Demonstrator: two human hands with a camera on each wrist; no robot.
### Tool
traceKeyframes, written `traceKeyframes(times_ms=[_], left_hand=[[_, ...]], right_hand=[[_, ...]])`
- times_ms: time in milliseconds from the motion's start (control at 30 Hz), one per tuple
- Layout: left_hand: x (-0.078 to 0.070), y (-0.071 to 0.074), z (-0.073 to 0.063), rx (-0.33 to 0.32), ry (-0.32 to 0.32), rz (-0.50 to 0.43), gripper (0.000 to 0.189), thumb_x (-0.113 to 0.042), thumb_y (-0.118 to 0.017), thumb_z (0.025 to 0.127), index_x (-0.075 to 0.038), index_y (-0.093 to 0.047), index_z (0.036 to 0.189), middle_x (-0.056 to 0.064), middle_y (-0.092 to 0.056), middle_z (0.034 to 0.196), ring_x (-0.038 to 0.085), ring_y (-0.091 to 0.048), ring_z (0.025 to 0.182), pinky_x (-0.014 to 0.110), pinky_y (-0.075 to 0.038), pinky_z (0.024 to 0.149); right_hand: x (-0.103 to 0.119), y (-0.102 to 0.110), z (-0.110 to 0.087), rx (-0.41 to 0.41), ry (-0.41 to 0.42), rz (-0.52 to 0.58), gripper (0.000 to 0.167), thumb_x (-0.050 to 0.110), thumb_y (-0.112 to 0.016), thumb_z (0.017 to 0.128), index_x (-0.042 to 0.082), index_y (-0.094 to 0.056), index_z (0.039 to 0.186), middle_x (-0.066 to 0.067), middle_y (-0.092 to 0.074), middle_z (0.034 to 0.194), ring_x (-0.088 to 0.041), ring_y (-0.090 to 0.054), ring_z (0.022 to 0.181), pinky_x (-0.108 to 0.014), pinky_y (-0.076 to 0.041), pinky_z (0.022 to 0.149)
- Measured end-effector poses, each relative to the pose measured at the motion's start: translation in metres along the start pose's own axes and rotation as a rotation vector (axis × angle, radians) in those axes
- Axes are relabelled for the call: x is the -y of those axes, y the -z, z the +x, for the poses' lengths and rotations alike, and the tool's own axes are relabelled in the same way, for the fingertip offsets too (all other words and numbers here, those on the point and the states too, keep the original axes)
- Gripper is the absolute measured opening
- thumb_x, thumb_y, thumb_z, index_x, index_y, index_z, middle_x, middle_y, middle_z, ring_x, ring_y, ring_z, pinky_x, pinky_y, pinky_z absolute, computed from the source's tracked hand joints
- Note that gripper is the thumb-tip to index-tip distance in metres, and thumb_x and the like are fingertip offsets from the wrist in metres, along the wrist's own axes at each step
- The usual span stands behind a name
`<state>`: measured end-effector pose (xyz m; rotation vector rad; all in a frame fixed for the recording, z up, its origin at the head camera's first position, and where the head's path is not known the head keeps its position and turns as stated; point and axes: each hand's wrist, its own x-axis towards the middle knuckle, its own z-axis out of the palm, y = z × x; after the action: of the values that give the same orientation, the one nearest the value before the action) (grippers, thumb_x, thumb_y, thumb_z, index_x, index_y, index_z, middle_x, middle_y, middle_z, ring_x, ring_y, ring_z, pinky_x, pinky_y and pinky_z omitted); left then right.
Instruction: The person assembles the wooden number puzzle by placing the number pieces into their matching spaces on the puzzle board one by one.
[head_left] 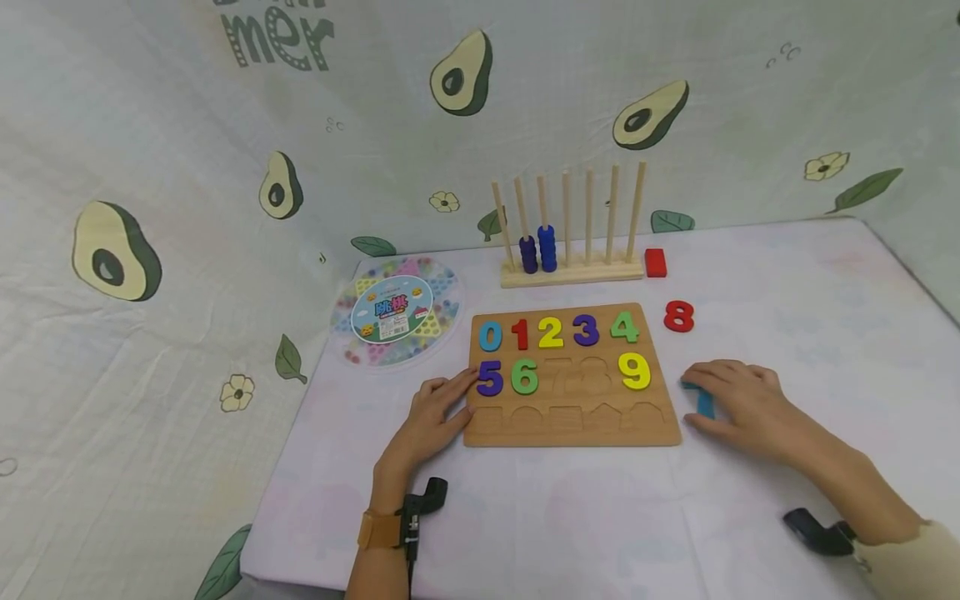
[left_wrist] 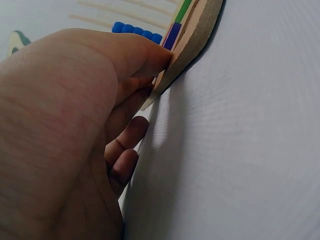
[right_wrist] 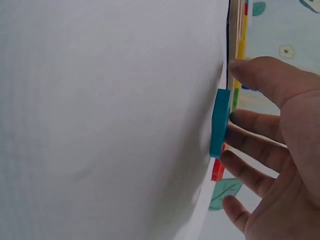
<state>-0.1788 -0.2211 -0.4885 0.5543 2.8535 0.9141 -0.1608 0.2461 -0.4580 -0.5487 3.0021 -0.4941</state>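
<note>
A wooden number board (head_left: pixel 600 431) lies on the table with colored numerals in its upper recesses. My left hand (head_left: pixel 432 421) rests at its left edge, thumb and fingertips touching the wood near the purple 5 (head_left: pixel 490 378); in the left wrist view the thumb meets the board's side (left_wrist: pixel 197 42). To the right of the board, my right hand (head_left: pixel 738 408) reaches over a blue numeral shaped like a 7 (head_left: pixel 705 403), partly hidden under it. The right wrist view shows fingertips at the blue piece (right_wrist: pixel 220 122), with the thumb spread apart from it.
A red 8 (head_left: pixel 678 316) lies beyond my right hand, with a red block (head_left: pixel 656 262) behind it. At the back stands a wooden peg frame (head_left: pixel 573 272) with blue and purple beads on two pegs. A round Chinese checkers set (head_left: pixel 392 309) lies at the left.
</note>
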Motion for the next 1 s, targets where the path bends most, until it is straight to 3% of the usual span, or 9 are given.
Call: traceKeyframes(times_ms=[500,767,1000], left_hand=[[0.000,-0.002,0.000,-0.006,0.006,0.019,0.056,-0.037,-0.056,0.102,-0.035,-0.038,0.155,-0.017,-0.034,0.159,0.022,-0.034,0.131,0.052,-0.029,0.106],[0.003,-0.003,0.001,0.000,0.003,0.014,0.057,-0.039,-0.056,0.102,-0.037,-0.036,0.155,-0.019,-0.032,0.159,0.021,-0.034,0.131,0.052,-0.029,0.106],[0.003,-0.002,0.000,0.007,0.000,0.013,0.057,-0.039,-0.055,0.102,-0.036,-0.036,0.156,-0.018,-0.031,0.159,0.022,-0.034,0.131,0.051,-0.027,0.108]], right_hand=[[-0.009,-0.003,-0.005,-0.024,0.009,-0.006,0.061,0.032,-0.086,0.076,0.007,-0.065,0.129,-0.022,-0.056,0.134,-0.044,-0.039,0.127,-0.068,-0.021,0.096],[-0.011,0.002,-0.005,0.015,0.019,-0.018,0.061,0.030,-0.085,0.075,0.008,-0.065,0.128,-0.020,-0.058,0.132,-0.044,-0.038,0.127,-0.070,-0.019,0.096],[-0.012,0.001,-0.004,-0.066,0.059,-0.009,0.057,0.031,-0.086,0.075,0.006,-0.068,0.123,-0.020,-0.060,0.127,-0.042,-0.043,0.123,-0.066,-0.020,0.098]])
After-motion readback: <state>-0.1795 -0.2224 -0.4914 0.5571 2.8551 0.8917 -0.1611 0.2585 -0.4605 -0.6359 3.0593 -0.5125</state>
